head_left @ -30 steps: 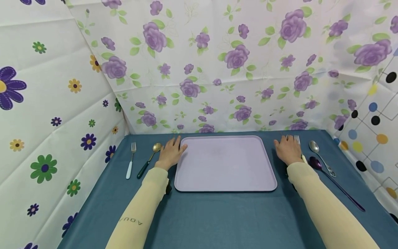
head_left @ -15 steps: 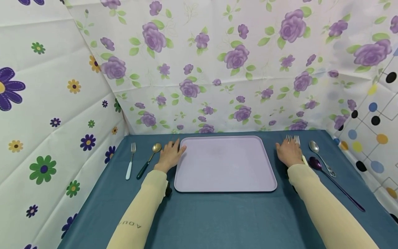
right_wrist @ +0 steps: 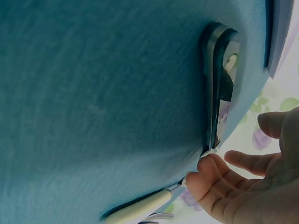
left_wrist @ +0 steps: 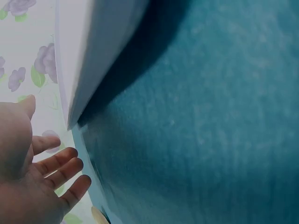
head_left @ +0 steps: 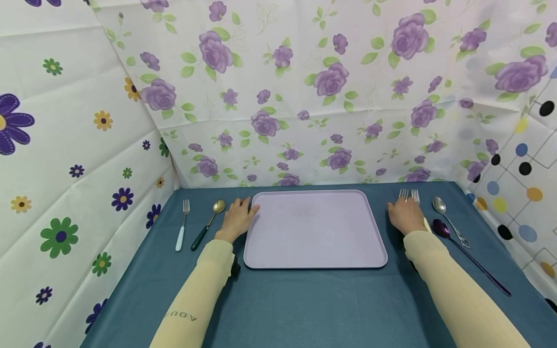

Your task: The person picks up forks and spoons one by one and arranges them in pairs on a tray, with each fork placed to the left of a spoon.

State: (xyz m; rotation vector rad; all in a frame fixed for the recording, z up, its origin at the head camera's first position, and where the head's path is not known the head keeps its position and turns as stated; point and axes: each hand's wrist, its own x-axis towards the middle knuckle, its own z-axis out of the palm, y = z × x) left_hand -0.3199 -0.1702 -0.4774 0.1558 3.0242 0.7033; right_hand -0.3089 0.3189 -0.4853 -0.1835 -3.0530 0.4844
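Note:
My left hand (head_left: 236, 220) is held at the left edge of a pale lilac tray (head_left: 315, 229), fingers spread and holding nothing; the left wrist view shows its palm near the tray's corner. Left of it lie a gold spoon with a green handle (head_left: 200, 238) and a fork with a light blue handle (head_left: 180, 238). Over two forks at the right is my right hand (head_left: 406, 217), fingers loosely bent. One fork has a shiny metal handle (right_wrist: 214, 88), the other a cream handle (right_wrist: 140, 207). Fingertips are close to the forks; contact is unclear.
Right of my right hand lie a silver spoon (head_left: 440, 205) and a long purple spoon (head_left: 474, 258). A blue-green cloth (head_left: 322, 309) covers the table. Flowered sheets (head_left: 300, 96) hang behind and at the left, and a dotted sheet (head_left: 528, 193) at the right.
My right hand has drawn slightly back toward me and to the right, so more of the fork tines show. My left hand has shifted a little left. The tray and cutlery stay put.

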